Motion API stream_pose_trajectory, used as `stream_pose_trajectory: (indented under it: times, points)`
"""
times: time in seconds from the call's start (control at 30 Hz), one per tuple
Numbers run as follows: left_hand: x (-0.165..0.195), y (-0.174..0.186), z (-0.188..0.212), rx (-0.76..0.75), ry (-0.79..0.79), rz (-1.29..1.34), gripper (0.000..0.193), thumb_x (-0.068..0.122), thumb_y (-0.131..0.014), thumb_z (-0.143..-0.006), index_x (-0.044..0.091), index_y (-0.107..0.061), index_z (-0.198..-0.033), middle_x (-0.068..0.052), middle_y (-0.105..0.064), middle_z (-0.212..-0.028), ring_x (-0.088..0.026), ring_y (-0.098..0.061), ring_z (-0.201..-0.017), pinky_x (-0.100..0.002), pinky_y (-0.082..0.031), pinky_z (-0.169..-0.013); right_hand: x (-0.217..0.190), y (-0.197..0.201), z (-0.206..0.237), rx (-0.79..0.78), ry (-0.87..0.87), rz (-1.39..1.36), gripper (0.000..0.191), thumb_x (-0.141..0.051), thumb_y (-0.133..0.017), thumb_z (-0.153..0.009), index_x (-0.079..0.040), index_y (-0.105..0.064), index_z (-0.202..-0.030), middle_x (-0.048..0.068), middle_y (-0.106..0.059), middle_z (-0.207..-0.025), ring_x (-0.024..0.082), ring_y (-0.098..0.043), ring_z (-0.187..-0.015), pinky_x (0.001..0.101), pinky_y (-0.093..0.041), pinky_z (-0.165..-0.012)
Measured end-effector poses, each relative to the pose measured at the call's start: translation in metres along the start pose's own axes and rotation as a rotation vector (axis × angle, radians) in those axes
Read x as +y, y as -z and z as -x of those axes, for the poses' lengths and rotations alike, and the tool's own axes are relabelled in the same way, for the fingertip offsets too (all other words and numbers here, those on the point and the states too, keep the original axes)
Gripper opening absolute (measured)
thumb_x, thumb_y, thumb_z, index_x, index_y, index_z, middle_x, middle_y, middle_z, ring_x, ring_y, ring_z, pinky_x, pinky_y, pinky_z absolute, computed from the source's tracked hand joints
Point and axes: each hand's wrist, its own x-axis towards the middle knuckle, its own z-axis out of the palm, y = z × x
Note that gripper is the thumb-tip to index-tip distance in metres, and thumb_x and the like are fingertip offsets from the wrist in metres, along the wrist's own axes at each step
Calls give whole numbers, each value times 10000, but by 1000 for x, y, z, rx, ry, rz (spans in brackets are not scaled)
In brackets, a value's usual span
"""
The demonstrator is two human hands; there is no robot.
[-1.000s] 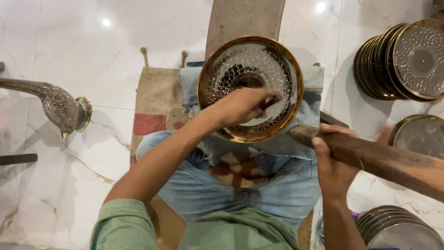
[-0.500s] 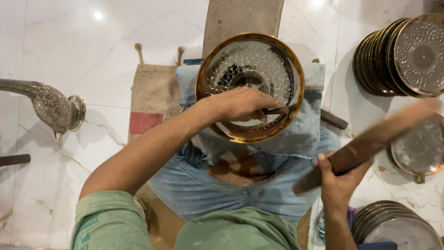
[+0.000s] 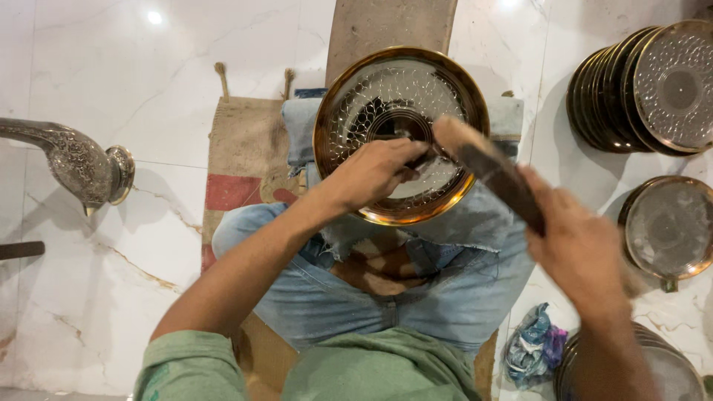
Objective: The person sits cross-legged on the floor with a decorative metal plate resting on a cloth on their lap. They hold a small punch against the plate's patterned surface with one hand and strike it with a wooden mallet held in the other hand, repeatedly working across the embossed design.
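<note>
Left hand [image 3: 371, 174] curled, arm reaching forward; right hand [image 3: 583, 252], blurred, seems clenched, forearm raised.

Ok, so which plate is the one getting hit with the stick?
Look for the blue jeans of the person sitting on the white floor. The round plate rests on the knees, with the left hand on it. Unlike the plates stacked at the right, it lies alone, gold rim up, under the wooden stick.

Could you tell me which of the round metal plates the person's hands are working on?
The gold-rimmed plate on the lap, under the left hand; the others lie or stand at the right.
</note>
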Motion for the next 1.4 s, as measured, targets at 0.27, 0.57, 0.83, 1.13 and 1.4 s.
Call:
stream_pose_trajectory:
  times: [0.27, 0.57, 0.83, 1.13, 1.4]
  points:
    - [31, -33, 34, 564, 278, 18, 313, 33, -671, -977, 10, -552, -1266, -175, -677, -1042, -314, -704, -919, -413, -567, -779, -87, 91, -57, -256, 247, 503, 797, -208, -671, -950, -335, -358, -1671, 97, -661, -979, 283, -715, -719, 417, -594, -679]
    - [39, -64, 36, 841, 497, 123, 158, -4, -658, -1005, -10, -526, -1091, -125, -637, -886, -248, -659, -778, -371, -547, -721, -149, 114, -57, -172, 608, 919, 854, -166, -616, -912, -375, -314, -1684, 92, -637, -970, 233, -704, -795, 351, -593, -681]
    - [37, -76, 36, 930, 505, 154, 193, 33, -658, -1023, -3, -494, -1119, -139, -649, -942, -258, -709, -854, -381, -552, -748, -125, 99, -73, 21, 617, 359, 819, -162, -738, -870, -304, -415, -1610, 105, -650, -941, 298, -699, -798, 441, -561, -623]
    - [39, -75, 35, 886, 472, 148, 294, 13, -597, -1009, -31, -456, -1264, -137, -696, -986, -256, -722, -897, -368, -579, -788, -127, 99, -75, -29, 776, 524, 911, -120, -679, -835, -283, -331, -1661, 145, -652, -1005, 313, -708, -769, 422, -588, -660]
    - [39, -68, 32, 819, 445, 27, 211, 31, -678, -998, -38, -522, -1123, -143, -663, -943, -255, -701, -825, -383, -558, -722, -124, 103, -65, -95, 685, 674, 799, -142, -583, -955, -380, -324, -1672, 111, -653, -1005, 265, -726, -800, 382, -604, -673]
